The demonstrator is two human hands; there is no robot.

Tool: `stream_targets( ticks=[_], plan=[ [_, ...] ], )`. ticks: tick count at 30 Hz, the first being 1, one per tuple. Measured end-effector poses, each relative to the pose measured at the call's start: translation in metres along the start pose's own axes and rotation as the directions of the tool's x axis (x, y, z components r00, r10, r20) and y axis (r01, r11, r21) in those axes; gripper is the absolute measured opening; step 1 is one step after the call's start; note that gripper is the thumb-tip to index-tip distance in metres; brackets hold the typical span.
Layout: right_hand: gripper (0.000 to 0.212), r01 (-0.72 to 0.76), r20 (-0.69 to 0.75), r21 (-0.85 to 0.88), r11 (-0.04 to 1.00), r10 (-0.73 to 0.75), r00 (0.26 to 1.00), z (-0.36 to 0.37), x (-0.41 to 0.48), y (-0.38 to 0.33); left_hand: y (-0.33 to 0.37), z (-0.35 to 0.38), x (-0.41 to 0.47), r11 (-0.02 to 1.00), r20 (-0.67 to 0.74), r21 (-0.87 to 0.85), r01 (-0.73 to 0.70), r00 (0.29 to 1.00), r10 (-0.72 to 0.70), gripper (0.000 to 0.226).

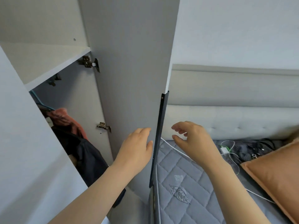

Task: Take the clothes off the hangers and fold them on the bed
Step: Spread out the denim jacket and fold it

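The wardrobe door (132, 78) stands swung out toward me, edge-on, with a long black handle strip (159, 139) on its edge. My left hand (137, 149) lies flat against the door's inner face, just left of the handle, fingers straight. To the right of the door's edge my right hand (192, 138) hovers, fingers loosely curled, holding nothing. Inside the wardrobe hang a salmon-pink garment (68, 120) and a dark navy garment (87, 157), with a blue hanger (40, 101) partly visible above them. The bed (186, 175), a grey quilted mattress, lies at the lower right.
The other wardrobe door (24, 143) fills the left side. On the bed lie an orange pillow (275, 173), white cables with a charger (224, 150) and a dark bundle (252, 147). A padded headboard (234, 117) runs behind the bed.
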State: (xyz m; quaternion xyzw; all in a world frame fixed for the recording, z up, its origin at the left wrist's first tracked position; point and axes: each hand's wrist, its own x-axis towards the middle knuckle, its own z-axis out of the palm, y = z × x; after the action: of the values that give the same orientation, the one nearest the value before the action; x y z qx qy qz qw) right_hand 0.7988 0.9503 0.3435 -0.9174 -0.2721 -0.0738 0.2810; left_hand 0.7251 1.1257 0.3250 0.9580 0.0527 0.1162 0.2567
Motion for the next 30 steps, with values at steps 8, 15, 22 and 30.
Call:
stream_targets(
  ticks=[8,15,22,30],
  plan=[
    [0.024,-0.403,-0.187,-0.088,0.911,0.382,0.905,-0.059,-0.140,0.038,0.083,0.058,-0.020,0.939,0.226,-0.165,-0.301,0.915,0.333,0.042],
    [0.024,-0.662,-0.341,-0.111,0.741,0.597,0.726,-0.104,-0.277,0.041,0.176,0.105,-0.081,0.812,0.351,-0.310,-0.494,0.734,0.581,0.045],
    [0.025,-0.840,-0.498,-0.015,0.542,0.724,0.477,-0.132,-0.416,0.028,0.255,0.142,-0.174,0.665,0.421,-0.443,-0.602,0.515,0.746,0.044],
    [0.022,-0.968,-0.590,0.091,0.232,0.796,0.135,-0.141,-0.538,-0.029,0.319,0.163,-0.271,0.406,0.426,-0.611,-0.679,0.151,0.892,0.045]
  ],
)
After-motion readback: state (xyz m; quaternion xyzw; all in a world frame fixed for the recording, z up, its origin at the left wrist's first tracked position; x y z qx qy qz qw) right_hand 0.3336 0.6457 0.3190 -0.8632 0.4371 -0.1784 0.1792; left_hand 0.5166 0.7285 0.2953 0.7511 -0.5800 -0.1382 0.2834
